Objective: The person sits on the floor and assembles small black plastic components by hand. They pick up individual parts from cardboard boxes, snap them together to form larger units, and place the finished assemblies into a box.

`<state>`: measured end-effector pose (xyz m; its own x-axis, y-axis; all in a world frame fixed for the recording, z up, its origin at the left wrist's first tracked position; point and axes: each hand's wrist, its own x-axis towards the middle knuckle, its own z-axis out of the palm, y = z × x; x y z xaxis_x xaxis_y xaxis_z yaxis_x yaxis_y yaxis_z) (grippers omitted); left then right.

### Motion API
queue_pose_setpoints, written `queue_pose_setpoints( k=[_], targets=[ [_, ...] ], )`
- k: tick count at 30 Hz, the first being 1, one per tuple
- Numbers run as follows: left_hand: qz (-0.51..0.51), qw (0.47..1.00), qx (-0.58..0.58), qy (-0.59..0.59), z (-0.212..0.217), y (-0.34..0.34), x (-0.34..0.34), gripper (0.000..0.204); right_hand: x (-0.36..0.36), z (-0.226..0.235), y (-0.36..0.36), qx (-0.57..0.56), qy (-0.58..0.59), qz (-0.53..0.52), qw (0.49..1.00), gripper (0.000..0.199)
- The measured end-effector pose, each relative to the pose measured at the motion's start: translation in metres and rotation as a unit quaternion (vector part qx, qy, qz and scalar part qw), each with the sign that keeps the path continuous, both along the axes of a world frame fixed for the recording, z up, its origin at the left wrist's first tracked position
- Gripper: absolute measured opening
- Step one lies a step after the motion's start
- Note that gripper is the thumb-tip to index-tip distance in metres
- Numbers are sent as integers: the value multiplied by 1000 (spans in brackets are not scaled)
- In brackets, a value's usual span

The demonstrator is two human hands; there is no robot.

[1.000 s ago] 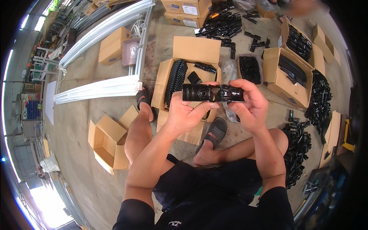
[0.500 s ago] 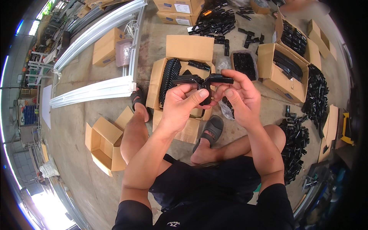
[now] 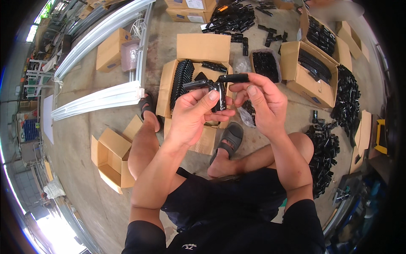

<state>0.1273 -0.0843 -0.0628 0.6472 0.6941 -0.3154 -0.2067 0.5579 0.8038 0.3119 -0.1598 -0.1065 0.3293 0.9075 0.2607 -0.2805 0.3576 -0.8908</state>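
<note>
Above an open cardboard box (image 3: 203,46) I hold up a black, three-armed T-shaped piece (image 3: 220,96), glossy like plastic. My left hand (image 3: 190,114) is closed round its downward stem, thumb pressed on the front. At the tip of the right-hand arm, the curled fingers and thumb of my right hand (image 3: 267,106) pinch or steady the piece; the exact contact is partly hidden. Its other arm sticks out freely to the left. Inside the box below, similar black pieces (image 3: 182,80) stand in a tight row, with a few lying loose beside them.
An opened cardboard box (image 3: 112,154) stands by my left leg. To the right are boxes of black pieces (image 3: 315,65) and loose heaps (image 3: 323,161) on the floor. A bin (image 3: 265,67) of small black parts sits ahead. Long white metal profiles (image 3: 99,99) lie at the left.
The black piece has turned slightly in my hands, so its shiny stem now shows more. The right fingers have shifted outward along its arm. The whole view has moved a little.
</note>
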Motion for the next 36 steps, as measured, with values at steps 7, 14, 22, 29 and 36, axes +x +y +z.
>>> queue_pose_setpoints(
  k=[7, 14, 22, 29, 36],
  targets=[
    [-32, 999, 8, -30, 1, 0, -3, 31, -1, 2, -5, 36, -15, -24, 999, 26],
    [-39, 999, -3, -35, 0, 0, -3, 33, -1, 2, -5, 49, -36, -37, 997, 24],
    [-47, 998, -29, -31, -1, 1, -4, 35, -3, 2, -4, 56, -75, -61, 994, 24],
    [-43, 998, -40, -34, -2, 1, -6, 36, -6, 3, -3, 47, -72, -55, 995, 25],
    [-60, 995, -57, -53, -3, 1, -3, 40, -7, 2, -3, 69, -59, -49, 995, 27]
  ],
)
